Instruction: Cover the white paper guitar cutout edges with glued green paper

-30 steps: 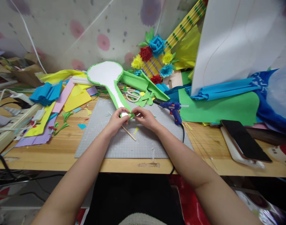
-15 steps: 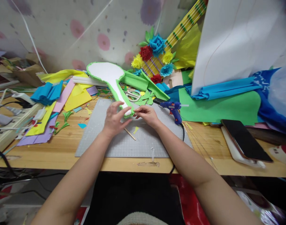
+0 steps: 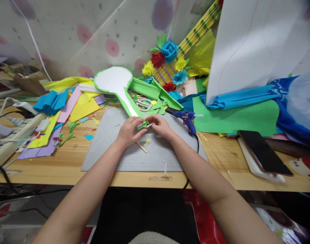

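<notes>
1. I count two grips over the tabletop (image 3: pixel 56 162): left grip (image 3: pixel 129 131) and right grip (image 3: pixel 162 126).
2. Green paper scrap (image 3: pixel 142 124) between them: one.
3. White paddle cutout (image 3: pixel 114 80) with green edging: one.
4. Grey cutting mat (image 3: pixel 150 159): one.
5. Wooden stick (image 3: pixel 141 146): I see one, on the mat.
6. Blue glue gun (image 3: pixel 187 119): one.
7. Scissors (image 3: pixel 144 103): one pair.
8. Paper flowers (image 3: pixel 169 51): six, made up of two blue, two red and two yellow.
9. Phone (image 3: pixel 265 152): one.
10. Loose coloured sheets and offcuts: too many and too overlapped for me to count.
</notes>
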`<state>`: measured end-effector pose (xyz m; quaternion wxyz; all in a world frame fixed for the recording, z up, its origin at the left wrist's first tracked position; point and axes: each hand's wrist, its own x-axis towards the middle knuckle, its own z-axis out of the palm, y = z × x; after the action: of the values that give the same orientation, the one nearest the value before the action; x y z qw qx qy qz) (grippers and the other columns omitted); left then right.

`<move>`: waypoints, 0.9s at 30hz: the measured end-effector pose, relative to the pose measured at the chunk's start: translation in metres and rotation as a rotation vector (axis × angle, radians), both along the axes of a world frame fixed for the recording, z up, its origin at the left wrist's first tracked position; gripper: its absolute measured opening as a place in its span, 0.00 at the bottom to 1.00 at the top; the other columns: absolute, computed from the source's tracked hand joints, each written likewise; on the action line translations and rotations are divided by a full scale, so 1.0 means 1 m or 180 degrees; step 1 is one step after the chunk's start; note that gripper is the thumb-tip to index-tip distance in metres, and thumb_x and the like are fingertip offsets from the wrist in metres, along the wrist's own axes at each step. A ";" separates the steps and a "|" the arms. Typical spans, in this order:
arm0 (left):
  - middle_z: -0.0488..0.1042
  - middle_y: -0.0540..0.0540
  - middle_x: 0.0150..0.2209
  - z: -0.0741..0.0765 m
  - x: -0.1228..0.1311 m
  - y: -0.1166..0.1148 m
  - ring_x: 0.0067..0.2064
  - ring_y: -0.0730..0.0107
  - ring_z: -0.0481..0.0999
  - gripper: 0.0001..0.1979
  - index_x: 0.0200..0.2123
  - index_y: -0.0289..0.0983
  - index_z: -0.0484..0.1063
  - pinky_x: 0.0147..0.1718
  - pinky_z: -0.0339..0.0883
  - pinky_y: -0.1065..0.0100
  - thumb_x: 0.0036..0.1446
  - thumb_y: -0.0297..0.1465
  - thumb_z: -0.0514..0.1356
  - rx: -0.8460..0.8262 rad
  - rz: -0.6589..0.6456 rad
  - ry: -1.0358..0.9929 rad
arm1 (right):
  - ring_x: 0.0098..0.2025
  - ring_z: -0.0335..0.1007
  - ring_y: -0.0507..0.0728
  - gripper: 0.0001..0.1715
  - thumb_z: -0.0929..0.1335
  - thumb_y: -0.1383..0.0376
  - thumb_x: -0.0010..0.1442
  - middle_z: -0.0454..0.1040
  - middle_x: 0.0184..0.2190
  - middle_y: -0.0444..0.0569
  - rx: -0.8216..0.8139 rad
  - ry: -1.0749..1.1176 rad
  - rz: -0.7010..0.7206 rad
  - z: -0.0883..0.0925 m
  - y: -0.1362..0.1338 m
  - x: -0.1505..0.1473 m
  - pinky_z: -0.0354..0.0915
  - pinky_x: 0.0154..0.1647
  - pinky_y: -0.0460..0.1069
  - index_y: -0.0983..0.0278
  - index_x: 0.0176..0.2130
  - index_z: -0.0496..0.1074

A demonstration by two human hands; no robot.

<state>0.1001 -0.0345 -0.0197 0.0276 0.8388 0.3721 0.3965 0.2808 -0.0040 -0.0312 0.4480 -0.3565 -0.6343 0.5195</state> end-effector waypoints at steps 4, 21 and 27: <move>0.72 0.42 0.46 -0.002 0.003 0.002 0.51 0.63 0.69 0.15 0.48 0.38 0.67 0.51 0.64 0.59 0.57 0.28 0.53 -0.0052 0.0147 0.0158 | 0.32 0.66 0.51 0.15 0.64 0.69 0.44 0.70 0.31 0.43 0.0322 -0.0937 -0.0246 -0.001 -0.002 0.004 0.63 0.34 0.48 0.63 0.36 0.66; 0.70 0.43 0.51 -0.010 -0.002 0.010 0.55 0.64 0.66 0.16 0.46 0.37 0.70 0.59 0.53 0.55 0.54 0.29 0.53 -0.0512 0.0425 0.0230 | 0.43 0.67 0.57 0.18 0.61 0.73 0.50 0.73 0.41 0.50 0.0956 -0.2833 -0.0973 0.029 -0.003 -0.001 0.61 0.43 0.50 0.64 0.42 0.67; 0.64 0.42 0.58 -0.001 -0.028 0.027 0.61 0.65 0.59 0.32 0.53 0.36 0.66 0.61 0.52 0.56 0.42 0.16 0.49 -0.0497 0.0663 0.0432 | 0.49 0.67 0.61 0.17 0.61 0.72 0.57 0.72 0.47 0.57 0.1107 -0.3873 -0.0947 0.045 0.052 -0.025 0.61 0.48 0.52 0.68 0.46 0.69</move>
<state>0.0725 -0.0073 -0.0203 0.0262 0.8158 0.4879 0.3095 0.2558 0.0484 0.0142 0.1270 -0.5934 -0.7934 0.0468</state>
